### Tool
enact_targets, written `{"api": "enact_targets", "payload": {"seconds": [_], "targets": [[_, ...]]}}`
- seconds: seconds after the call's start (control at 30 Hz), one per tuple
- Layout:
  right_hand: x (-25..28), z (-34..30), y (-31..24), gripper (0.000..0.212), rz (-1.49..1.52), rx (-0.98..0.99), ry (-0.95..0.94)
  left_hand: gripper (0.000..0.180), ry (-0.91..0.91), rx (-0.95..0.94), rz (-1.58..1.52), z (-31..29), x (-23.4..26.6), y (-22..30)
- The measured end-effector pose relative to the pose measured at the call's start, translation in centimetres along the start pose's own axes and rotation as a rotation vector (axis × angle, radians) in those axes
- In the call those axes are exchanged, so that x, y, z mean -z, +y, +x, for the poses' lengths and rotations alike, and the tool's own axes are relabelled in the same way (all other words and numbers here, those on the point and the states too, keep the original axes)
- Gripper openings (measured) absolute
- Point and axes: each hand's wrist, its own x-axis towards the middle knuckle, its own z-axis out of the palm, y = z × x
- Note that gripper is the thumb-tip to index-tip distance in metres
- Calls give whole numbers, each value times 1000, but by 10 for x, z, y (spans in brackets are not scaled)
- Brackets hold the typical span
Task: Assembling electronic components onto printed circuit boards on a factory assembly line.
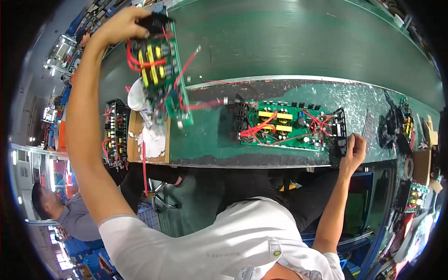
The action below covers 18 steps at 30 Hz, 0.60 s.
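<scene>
My left hand (pixel 122 27) grips the black end of a green circuit board (pixel 161 77). It hangs tilted over the far left of the bench, with yellow-wrapped transformers and loose red wires, slightly blurred by motion. A second circuit board (pixel 284 125) lies flat on the bench in front of me, with a black panel at each end and red wires across it. At its right end, the fingers of my right hand (pixel 354 151) are closed on the edge of the black perforated end panel (pixel 340 133).
A cardboard box (pixel 164 156) with white paste and a whitish cup (pixel 138 95) sits left. Beside it stands another circuit board (pixel 116 133). A green belt (pixel 289 42) runs beyond the bench. More boards and a tape roll (pixel 409 167) are right. A seated person (pixel 77 214) is at left.
</scene>
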Motion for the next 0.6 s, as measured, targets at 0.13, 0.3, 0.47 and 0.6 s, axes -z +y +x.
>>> {"api": "enact_targets", "payload": {"seconds": [0.13, 0.3, 0.47, 0.6], "targets": [[11, -3, -2, 11, -83, -13, 13, 31, -171, -166, -38, 3, -79, 42], [11, 0, 3, 9, -87, 32, -16, 34, -266, -199, -157, 10, -146, 46], [-3, -2, -12, 9, -94, 4, -8, 41, -247, -1, 26, 35, -190, 39], [2, -2, -12, 10, 113, -71, 13, 58, -164, 65, 165, 43, -206, 55]]}}
